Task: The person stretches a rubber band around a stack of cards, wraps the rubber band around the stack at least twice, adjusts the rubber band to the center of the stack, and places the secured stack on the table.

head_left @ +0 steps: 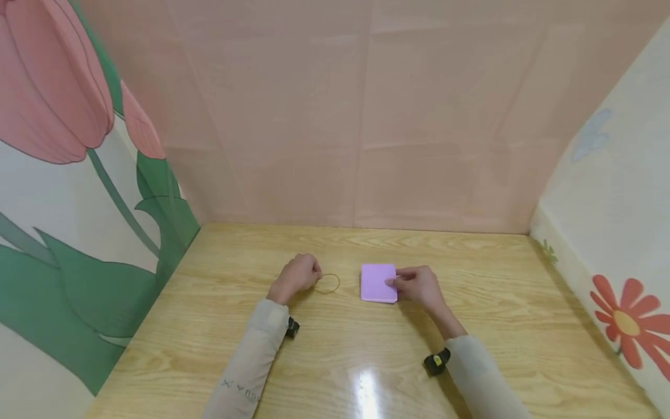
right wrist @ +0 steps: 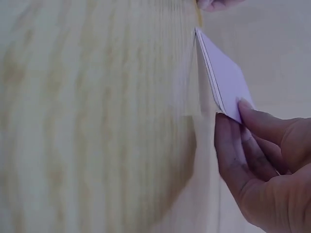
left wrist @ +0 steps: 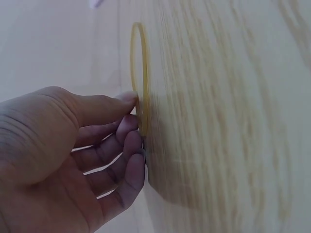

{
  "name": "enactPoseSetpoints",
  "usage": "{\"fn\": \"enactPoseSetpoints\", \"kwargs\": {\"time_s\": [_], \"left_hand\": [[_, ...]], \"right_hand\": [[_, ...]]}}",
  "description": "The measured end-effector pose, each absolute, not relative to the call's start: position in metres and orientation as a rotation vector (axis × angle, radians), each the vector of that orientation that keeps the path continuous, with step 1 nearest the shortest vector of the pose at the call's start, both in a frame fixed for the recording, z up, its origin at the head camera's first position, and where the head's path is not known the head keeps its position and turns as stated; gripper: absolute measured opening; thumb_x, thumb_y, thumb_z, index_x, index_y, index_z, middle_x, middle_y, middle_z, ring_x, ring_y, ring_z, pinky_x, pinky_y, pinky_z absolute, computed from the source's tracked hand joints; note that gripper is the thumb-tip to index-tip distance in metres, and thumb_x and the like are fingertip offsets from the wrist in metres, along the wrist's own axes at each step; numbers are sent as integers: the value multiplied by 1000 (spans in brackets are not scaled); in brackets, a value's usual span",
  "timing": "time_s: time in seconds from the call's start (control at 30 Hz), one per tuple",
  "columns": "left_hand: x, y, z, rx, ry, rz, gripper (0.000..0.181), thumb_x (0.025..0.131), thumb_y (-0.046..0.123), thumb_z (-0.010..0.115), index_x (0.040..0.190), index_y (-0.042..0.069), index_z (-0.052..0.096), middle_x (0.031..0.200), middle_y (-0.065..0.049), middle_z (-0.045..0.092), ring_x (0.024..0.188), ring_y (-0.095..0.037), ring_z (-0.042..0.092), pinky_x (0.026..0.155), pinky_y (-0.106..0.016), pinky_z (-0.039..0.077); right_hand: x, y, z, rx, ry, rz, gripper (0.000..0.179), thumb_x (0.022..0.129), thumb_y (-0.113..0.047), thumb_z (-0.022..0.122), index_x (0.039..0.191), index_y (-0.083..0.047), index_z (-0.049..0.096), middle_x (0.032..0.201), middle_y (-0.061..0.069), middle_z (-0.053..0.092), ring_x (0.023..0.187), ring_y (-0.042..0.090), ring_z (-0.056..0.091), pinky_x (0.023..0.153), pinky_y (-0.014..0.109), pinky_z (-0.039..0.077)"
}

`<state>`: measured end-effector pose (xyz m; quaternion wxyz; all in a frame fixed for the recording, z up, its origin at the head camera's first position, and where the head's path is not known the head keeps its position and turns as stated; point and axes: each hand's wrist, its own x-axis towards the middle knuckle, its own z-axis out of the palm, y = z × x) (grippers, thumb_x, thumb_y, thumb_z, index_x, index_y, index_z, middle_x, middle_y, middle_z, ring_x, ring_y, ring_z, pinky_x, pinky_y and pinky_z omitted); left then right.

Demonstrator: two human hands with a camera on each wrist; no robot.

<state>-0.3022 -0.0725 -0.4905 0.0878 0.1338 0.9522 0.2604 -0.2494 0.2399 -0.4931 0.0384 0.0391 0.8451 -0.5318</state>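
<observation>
Left hand point(left wrist: 53, 165), thumb to fingertips, pinches a thin yellowish band point(left wrist: 145, 73); across from it, the right hand point(head_left: 420, 286) pinches a purple square point(head_left: 377, 283) by its right edge, over the wooden table point(head_left: 324, 355). Taking hold looks done; band and square are apart, unjoined.

Wood-grain table point(head_left: 324, 355), pinkish backdrop point(head_left: 361, 116) behind, painted tulip point(head_left: 57, 81) left, red flower point(head_left: 628, 323) right.
</observation>
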Motion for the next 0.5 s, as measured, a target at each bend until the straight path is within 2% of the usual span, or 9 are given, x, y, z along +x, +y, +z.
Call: {"fn": "enactPoseSetpoints", "kwargs": {"time_s": [0.1,0.2,0.27,0.3,0.33,0.4,0.5], "left_hand": [[-300,-72,-490,429,2839,741,17,104,18,66,95,11,78,94,-1,75,80,-13,64,78,-34,59],[-298,-73,-490,485,2813,718,37,107,14,57,71,11,65,69,2,57,60,-10,46,57,-26,44],[-297,-73,-489,528,2789,714,46,108,10,51,62,13,51,61,3,41,53,-11,34,51,-24,33],[-297,-74,-490,552,2787,707,47,108,8,49,61,14,46,61,4,37,53,-11,31,50,-23,31],[-297,-74,-490,568,2781,716,47,108,6,47,62,13,44,60,3,36,53,-11,31,50,-23,30],[-297,-75,-490,591,2787,757,39,107,5,47,69,11,54,67,3,45,58,-11,38,54,-23,36],[-297,-77,-489,605,2782,847,23,108,6,49,94,5,67,85,-1,61,71,-13,50,66,-25,46]], "right_hand": [[-250,242,-496,174,2560,-1651,33,92,-9,81,116,11,75,110,30,77,78,20,80,70,31,67],[-250,245,-499,204,2489,-1714,31,91,-9,82,114,11,75,109,27,78,77,18,79,73,32,67],[-251,247,-501,210,2420,-1774,32,91,-7,82,115,12,74,104,23,80,77,15,79,75,32,67],[-251,248,-502,216,2385,-1800,32,91,-7,82,115,13,74,100,19,81,76,14,78,75,31,67],[-251,249,-503,220,2344,-1832,32,91,-6,82,114,14,73,96,15,81,76,12,77,75,30,67],[-251,251,-505,231,2256,-1901,30,91,-3,81,113,15,73,89,8,81,75,12,77,76,28,66],[-251,254,-505,234,2165,-1972,25,91,0,79,109,16,73,83,3,80,74,13,77,75,28,66]]}}
